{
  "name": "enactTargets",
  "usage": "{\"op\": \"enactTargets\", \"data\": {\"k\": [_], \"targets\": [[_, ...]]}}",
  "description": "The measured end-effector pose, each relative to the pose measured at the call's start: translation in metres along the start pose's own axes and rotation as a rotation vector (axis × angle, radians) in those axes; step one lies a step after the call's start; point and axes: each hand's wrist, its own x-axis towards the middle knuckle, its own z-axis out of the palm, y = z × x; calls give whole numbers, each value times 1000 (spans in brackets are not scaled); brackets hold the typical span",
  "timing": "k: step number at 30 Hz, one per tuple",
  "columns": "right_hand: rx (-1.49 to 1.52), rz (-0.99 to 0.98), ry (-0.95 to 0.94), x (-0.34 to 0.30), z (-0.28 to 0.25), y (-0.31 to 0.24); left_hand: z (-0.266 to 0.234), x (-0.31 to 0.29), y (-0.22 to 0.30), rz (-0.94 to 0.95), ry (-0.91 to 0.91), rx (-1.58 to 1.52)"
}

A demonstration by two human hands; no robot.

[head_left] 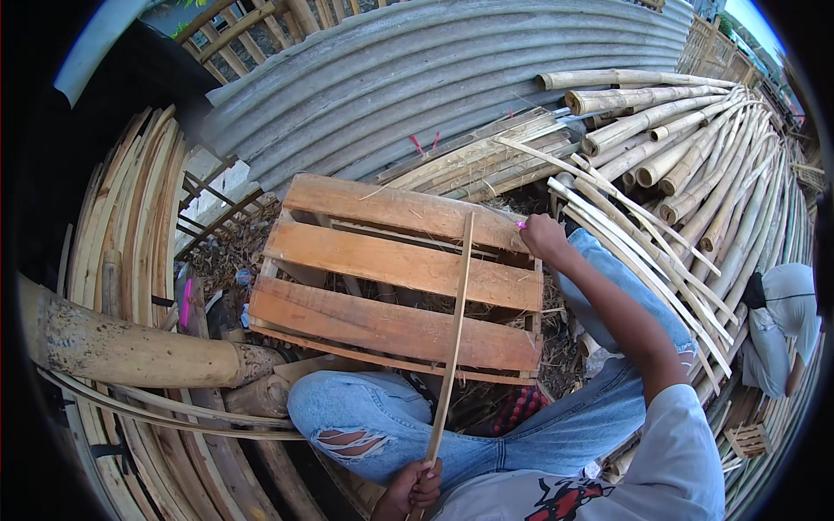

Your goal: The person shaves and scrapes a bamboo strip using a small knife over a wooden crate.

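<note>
Head view: we see the left hand (418, 488) closed round a bamboo strip (453, 347) crossing the near edge of the slatted counter (365, 321); right hand (545, 240) grips a pink-handled tool (521, 225), far right corner.

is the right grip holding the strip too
No, only the left grip holds the strip, near its lower end, while the right grip is on a pink handle.

In your left hand (415, 488), the strip (453, 347): matt bamboo. Ahead of that hand, the slatted desk (373, 260): matt, worn wood.
</note>
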Motion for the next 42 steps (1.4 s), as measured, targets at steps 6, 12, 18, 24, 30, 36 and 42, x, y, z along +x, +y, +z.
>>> {"op": "enactTargets", "data": {"k": [6,12,18,24,30,36,42], "targets": [[-8,-295,-206,-26,2,-34,-5,1,-2,-22,9,-33],[-68,-194,-67,4,0,-29,13,-2,4,2,43,35],[-90,-208,-42,-15,3,-36,24,-1,5,13,66,101],[-54,-111,-93,10,-11,-24,17,2,5,6,-28,45],[-99,-310,-120,-8,1,-34,20,4,5,26,-20,62],[-121,-240,-78,0,-2,-53,-15,6,-3,6,-94,-82],[-111,-127,-80,25,-9,-37,-9,7,3,44,-36,-3]]}}
